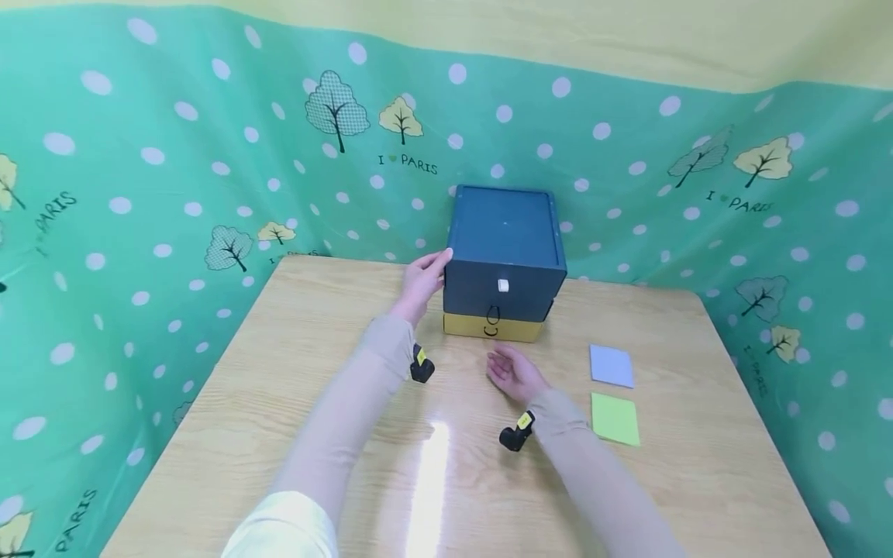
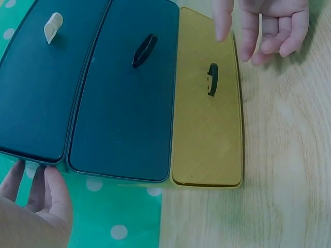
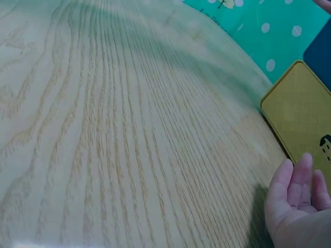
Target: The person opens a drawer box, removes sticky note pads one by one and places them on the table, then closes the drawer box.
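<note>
A drawer cabinet (image 1: 504, 221) stands at the back of the table, with two blue drawers stacked above a yellow drawer (image 2: 207, 139). The top drawer has a white pull (image 2: 53, 27); the middle blue drawer (image 2: 124, 103) and the yellow one have black handles. My left hand (image 1: 422, 283) touches the cabinet's left side near the top front edge, fingers extended. Just in front of the yellow drawer, my right hand (image 1: 515, 373) hovers with loosely bent fingers and nothing in them. In the right wrist view its fingers (image 3: 297, 191) overlap the yellow front; contact cannot be told.
To the right of my right hand lie a blue square sheet (image 1: 611, 366) and a green square sheet (image 1: 615, 419) on the wooden table (image 1: 335, 434). A green dotted curtain (image 1: 265, 155) hangs close behind the cabinet and around the table's sides.
</note>
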`<state>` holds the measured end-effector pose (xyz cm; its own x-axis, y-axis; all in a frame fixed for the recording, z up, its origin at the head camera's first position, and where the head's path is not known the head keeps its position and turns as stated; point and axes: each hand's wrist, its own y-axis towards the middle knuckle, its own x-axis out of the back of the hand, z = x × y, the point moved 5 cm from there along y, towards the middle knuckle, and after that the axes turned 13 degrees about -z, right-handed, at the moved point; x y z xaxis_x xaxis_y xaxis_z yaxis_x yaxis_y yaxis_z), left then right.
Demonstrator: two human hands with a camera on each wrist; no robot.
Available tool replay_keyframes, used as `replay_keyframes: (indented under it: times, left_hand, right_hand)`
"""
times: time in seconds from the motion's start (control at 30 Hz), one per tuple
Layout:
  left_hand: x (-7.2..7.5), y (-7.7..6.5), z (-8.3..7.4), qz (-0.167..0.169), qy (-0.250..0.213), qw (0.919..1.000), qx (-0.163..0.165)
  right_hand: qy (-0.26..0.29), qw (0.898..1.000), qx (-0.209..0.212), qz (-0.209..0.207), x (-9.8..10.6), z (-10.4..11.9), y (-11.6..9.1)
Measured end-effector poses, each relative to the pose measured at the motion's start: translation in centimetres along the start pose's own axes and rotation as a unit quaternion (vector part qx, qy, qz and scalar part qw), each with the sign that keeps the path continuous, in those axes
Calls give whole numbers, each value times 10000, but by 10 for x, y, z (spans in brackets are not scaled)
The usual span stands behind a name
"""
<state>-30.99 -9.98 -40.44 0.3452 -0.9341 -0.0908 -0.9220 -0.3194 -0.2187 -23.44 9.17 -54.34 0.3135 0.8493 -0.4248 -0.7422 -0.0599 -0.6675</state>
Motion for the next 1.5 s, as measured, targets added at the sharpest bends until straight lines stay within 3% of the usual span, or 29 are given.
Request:
replay_keyframes:
  times: [0.23,0.63,1.3,1.5]
  left_hand:
    - [3,0,-3,13,77,10000,-33]
    - [0,0,-3,20,141,9999,46]
    - [-1,0,0,-2,170,9998,60]
    - [-1,-1,-3,-61,215,9997,68]
  right_hand:
    - [263,9996,-8,-93,-3,3,7]
    - [99,9999,47,-88,-14,14,13]
    - [-490,9982,251,-216,-26,14,29]
    - [-745,9956,288,-490,-26,15,29]
